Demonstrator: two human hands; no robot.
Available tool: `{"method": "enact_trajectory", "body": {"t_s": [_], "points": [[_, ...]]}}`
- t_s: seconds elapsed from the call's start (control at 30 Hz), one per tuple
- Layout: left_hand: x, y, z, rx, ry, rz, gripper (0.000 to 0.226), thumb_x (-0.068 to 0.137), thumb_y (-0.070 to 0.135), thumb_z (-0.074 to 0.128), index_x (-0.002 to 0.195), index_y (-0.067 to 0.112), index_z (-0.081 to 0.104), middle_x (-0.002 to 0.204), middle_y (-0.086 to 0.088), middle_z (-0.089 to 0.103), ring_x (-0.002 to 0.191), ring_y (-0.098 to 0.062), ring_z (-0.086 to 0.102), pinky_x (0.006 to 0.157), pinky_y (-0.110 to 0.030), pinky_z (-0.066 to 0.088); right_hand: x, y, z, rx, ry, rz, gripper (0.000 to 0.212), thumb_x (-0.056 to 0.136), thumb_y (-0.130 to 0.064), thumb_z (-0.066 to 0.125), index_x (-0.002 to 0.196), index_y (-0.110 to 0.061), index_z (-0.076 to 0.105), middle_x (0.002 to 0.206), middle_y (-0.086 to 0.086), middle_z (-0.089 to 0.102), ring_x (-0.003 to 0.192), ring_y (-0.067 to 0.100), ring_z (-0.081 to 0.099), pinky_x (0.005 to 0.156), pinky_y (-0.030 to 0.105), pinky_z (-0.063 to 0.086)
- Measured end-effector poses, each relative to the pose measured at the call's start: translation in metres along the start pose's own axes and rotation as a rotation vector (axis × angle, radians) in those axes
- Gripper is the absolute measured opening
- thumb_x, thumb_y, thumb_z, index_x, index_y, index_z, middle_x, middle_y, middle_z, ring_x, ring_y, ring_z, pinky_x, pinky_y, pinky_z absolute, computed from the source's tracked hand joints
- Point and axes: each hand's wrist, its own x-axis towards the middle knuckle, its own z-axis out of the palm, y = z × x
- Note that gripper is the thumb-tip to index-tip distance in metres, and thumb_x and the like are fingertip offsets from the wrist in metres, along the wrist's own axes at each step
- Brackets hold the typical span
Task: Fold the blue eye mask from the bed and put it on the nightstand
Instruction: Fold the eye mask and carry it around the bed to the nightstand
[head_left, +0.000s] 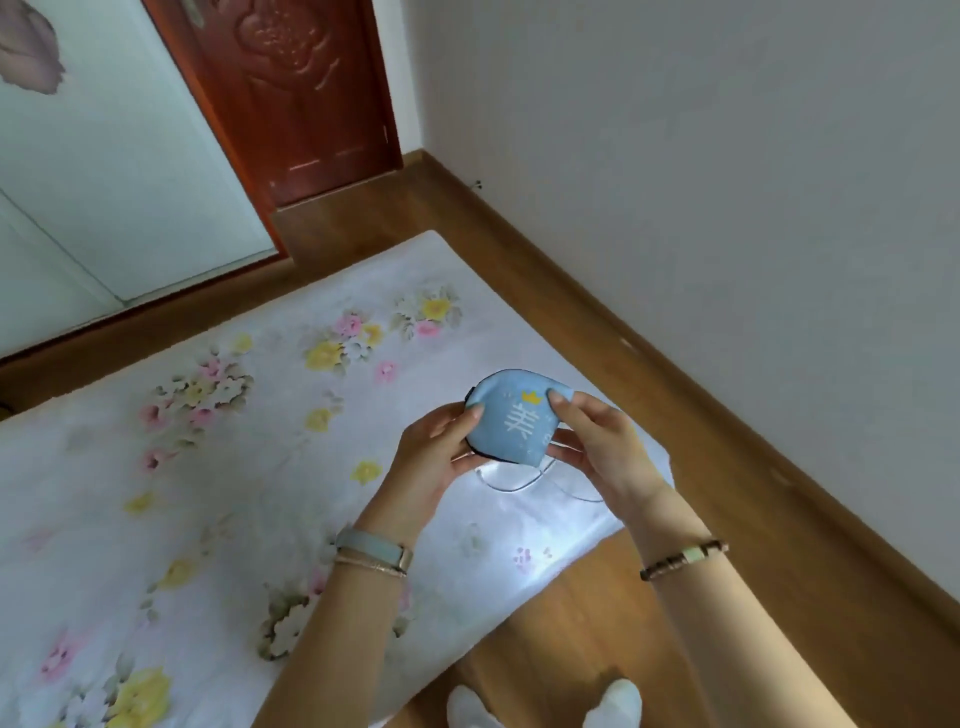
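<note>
Both hands (436, 447) (597, 441) pinched around folded blue eye mask (511, 415), held up over bed (234, 415) corner. Looked soft, light, floppy; best gripped at doubled edges, straps (519, 480) dangling below.

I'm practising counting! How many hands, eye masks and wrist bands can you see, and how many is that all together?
Hands: 2, the left hand and the right hand.
Eye masks: 1, the blue eye mask held between both hands.
Wrist bands: 2, a pale blue band on the left wrist and a beaded bracelet on the right.
Total: 5
</note>
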Motion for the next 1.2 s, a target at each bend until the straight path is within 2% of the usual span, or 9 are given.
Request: {"method": "enact_trajectory", "body": {"t_s": [0.13, 0.3, 0.57, 0.7, 0.8, 1.03, 1.2], "points": [[0.018, -0.021, 0.078, 0.038, -0.118, -0.037, 0.018, 0.089, 0.021, 0.068, 0.100, 0.009, 0.074, 0.106, -0.013, 0.075, 0.101, -0.028, 0.072, 0.076, -0.033, 0.059, -0.009, -0.017, -0.080, 0.066, 0.106, -0.009, 0.023, 0.091, -0.029, 0.069, 0.098, -0.007, 0.071, 0.089, 0.003, 0.078, 0.078, 0.015, 0.075, 0.067, 0.023, 0.058], [0.033, -0.057, 0.168, 0.041, -0.164, -0.108, 0.022, 0.090, 0.020, 0.066, 0.106, 0.005, 0.069, 0.106, -0.011, 0.074, 0.100, -0.026, 0.073, 0.075, -0.032, 0.059, -0.019, -0.035, -0.171, 0.122, 0.187, 0.002, 0.023, 0.091, -0.032, 0.068, 0.098, -0.011, 0.072, 0.094, 0.003, 0.080, 0.083, 0.016, 0.076, 0.067, 0.022, 0.058], [0.059, -0.098, 0.275, 0.080, -0.321, -0.178, 0.027, 0.082, 0.033, 0.073, 0.105, 0.019, 0.075, 0.111, -0.006, 0.075, 0.106, -0.024, 0.071, 0.080, -0.034, 0.059, -0.032, -0.065, -0.280, 0.177, 0.307, 0.017, 0.025, 0.094, -0.025, 0.063, 0.108, -0.006, 0.068, 0.103, 0.008, 0.079, 0.096, 0.022, 0.076, 0.075, 0.029, 0.063], [0.069, -0.109, 0.321, 0.105, -0.392, -0.225, 0.034, 0.088, 0.030, 0.068, 0.119, 0.016, 0.068, 0.114, -0.006, 0.074, 0.108, -0.022, 0.070, 0.083, -0.035, 0.058, -0.036, -0.076, -0.324, 0.211, 0.369, -0.004, 0.022, 0.095, -0.025, 0.062, 0.107, -0.007, 0.068, 0.102, 0.007, 0.079, 0.095, 0.021, 0.076, 0.075, 0.030, 0.063], [0.082, -0.113, 0.353, 0.126, -0.419, -0.255, 0.030, 0.091, 0.027, 0.065, 0.118, 0.016, 0.067, 0.113, -0.005, 0.075, 0.106, -0.021, 0.071, 0.078, -0.032, 0.059, -0.033, -0.083, -0.351, 0.225, 0.408, -0.012, 0.023, 0.096, -0.025, 0.061, 0.110, -0.008, 0.067, 0.107, 0.008, 0.077, 0.095, 0.019, 0.076, 0.075, 0.030, 0.063], [0.133, -0.125, 0.407, 0.151, -0.459, -0.322, 0.032, 0.090, 0.026, 0.065, 0.119, 0.012, 0.065, 0.113, -0.008, 0.075, 0.105, -0.022, 0.071, 0.077, -0.033, 0.059, 0.002, -0.097, -0.399, 0.280, 0.478, 0.001, 0.028, 0.098, -0.024, 0.058, 0.117, -0.005, 0.064, 0.115, 0.013, 0.074, 0.098, 0.022, 0.075, 0.079, 0.032, 0.063], [0.188, -0.119, 0.438, 0.127, -0.479, -0.299, 0.028, 0.093, 0.025, 0.062, 0.117, 0.012, 0.066, 0.111, -0.008, 0.075, 0.105, -0.023, 0.071, 0.076, -0.033, 0.059, 0.050, -0.121, -0.423, 0.289, 0.491, 0.001, 0.033, 0.099, -0.023, 0.056, 0.123, 0.000, 0.061, 0.118, 0.017, 0.072, 0.097, 0.023, 0.074, 0.083, 0.036, 0.061]]}}
